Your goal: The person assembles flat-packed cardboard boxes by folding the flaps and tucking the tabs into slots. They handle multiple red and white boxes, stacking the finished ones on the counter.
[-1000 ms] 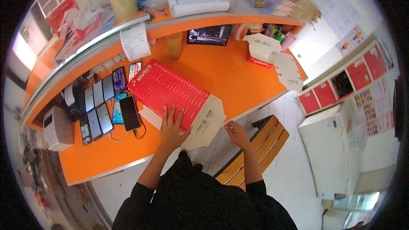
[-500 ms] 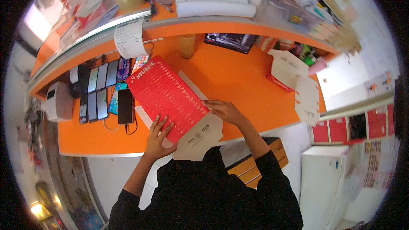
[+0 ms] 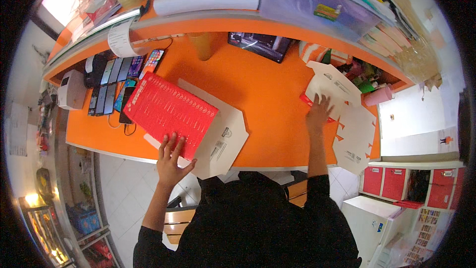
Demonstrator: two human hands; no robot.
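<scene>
A red cardboard box with white print [image 3: 171,111] lies tilted on the orange desk, its pale flap [image 3: 229,136] spread out at the right. My left hand [image 3: 173,161] rests on the red box's near edge with fingers spread. Farther right, my right hand [image 3: 319,114] is stretched over a pale unfolded cardboard blank [image 3: 353,136] with red notches, fingertips at its left part. Whether those fingers press on the cardboard or hover, I cannot make out. A bit of red shows beneath this blank.
Several phones [image 3: 106,84] with cables lie left of the red box, near a white device [image 3: 71,90]. Behind stand a brown cup [image 3: 200,45] and a tablet [image 3: 260,44]. A shelf with a purple bin [image 3: 317,7] overhangs the back. A pink cup [image 3: 379,96] is at the right.
My right hand has left the red box and moved right to the pale blank. My left hand remains on the box. The view has shifted right.
</scene>
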